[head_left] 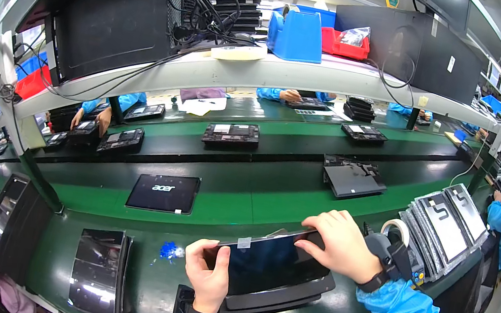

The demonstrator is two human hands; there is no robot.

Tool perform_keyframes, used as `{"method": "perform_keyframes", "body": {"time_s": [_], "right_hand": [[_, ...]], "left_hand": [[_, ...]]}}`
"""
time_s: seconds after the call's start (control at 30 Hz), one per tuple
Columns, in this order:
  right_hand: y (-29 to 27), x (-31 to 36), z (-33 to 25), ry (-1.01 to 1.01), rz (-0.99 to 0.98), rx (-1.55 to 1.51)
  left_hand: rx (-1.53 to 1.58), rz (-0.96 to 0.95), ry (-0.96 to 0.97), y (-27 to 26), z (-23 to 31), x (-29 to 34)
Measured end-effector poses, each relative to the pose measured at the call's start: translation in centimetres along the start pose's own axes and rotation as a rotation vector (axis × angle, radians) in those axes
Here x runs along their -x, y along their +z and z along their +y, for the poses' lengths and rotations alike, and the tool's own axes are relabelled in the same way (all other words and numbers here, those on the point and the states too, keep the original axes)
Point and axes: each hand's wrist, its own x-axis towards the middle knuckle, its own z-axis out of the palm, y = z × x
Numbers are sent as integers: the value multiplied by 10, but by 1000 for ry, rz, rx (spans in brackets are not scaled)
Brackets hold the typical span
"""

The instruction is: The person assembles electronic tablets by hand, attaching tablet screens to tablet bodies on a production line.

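Observation:
A glossy black screen panel is tilted up in front of me, with a small pale tab on its top edge. My left hand is closed on its left end, thumb on the front face. At its upper right corner, my right hand grips the edge between thumb and fingers. Under the panel, close to the bench's near edge, lies a dark flat slab. Each of my wrists wears a black strap with a device on it.
Left of me lie stacked dark panels and blue scraps. Ahead, a lit tablet and opened device bodies sit along the green line. Silvery packs stand at right, beside a tape roll. A shelf spans above.

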Motion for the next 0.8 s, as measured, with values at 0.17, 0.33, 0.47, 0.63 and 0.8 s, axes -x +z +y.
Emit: {"method": "perform_keyframes", "body": {"time_s": [0.17, 0.33, 0.47, 0.63, 0.8], "right_hand": [[25, -3, -29, -424, 411, 125], [53, -22, -40, -471, 378, 142], [52, -30, -46, -392, 329, -2], [32, -45, -46, -222, -70, -196], [14, -54, -42, -116, -454, -128]], "left_hand": [[-12, 14, -18, 2, 2, 1], [-19, 15, 20, 6, 9, 1], [-14, 1, -1, 2, 5, 4], [-54, 13, 30, 2, 3, 5], [-47, -13, 11, 5, 6, 4]]}}
